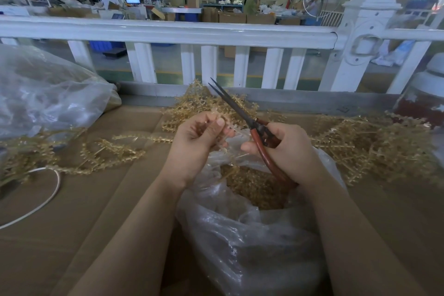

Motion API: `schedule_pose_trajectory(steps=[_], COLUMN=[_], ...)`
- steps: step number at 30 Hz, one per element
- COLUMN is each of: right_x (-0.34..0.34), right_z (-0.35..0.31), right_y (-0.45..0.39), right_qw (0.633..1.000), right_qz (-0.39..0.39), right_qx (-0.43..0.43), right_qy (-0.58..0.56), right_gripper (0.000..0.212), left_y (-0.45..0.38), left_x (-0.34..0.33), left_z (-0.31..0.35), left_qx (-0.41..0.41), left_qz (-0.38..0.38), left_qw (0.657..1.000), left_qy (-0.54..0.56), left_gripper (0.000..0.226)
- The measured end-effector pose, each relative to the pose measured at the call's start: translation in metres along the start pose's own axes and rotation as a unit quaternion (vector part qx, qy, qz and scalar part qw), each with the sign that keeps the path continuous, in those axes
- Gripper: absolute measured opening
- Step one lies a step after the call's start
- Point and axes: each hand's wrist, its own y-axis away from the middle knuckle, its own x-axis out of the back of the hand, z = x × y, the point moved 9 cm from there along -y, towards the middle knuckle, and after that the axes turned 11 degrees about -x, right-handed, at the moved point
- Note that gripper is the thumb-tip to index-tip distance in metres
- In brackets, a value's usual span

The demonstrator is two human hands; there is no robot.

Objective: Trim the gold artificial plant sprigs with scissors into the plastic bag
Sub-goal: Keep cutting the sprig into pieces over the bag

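Sprigs of gold artificial plant [365, 142] lie heaped across the cardboard-covered bench [72, 211] from nine o'clock round to three o'clock, the thickest pile at three. At six o'clock the plastic bag [252, 235] gapes open, already holding a mound of gold trimmings. Above its mouth the left hand [199, 138] pinches one small sprig [217, 115] between thumb and curled fingers, while the right hand [286, 149] grips the red handles of the scissors [242, 115] — blades slightly parted, tips pointing to eleven o'clock, beside the sprig rather than across it. The step in hand looks like lining up a cut; next, the blades need to straddle the stem over the bag — then close.
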Motion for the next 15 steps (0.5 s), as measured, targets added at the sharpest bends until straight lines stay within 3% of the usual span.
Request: schedule_pose_trajectory(steps=[3, 8, 15], right_x=[-0.0040, -0.0008, -0.0066], right_z=[-0.0011, -0.0029, 0.0035], right_y=[0.0007, 0.0040, -0.0002], right_qw=[0.998, 0.990, 0.988], right_qz=[-0.032, -0.046, -0.060], right_qx=[-0.016, -0.047, -0.085], right_qy=[-0.049, -0.127, -0.111], right_gripper=[0.014, 0.030, 0.009], left_y=[0.0003, -0.0008, 0.0006], left_x=[-0.0006, 0.0006, -0.0025], left_z=[0.0009, 0.0048, 0.0024], left_qx=[-0.004, -0.013, 0.013], left_qz=[-0.007, 0.004, 0.012], left_qw=[0.999, 0.998, 0.999], left_qy=[-0.036, -0.068, -0.028], left_gripper=[0.017, 0.020, 0.013])
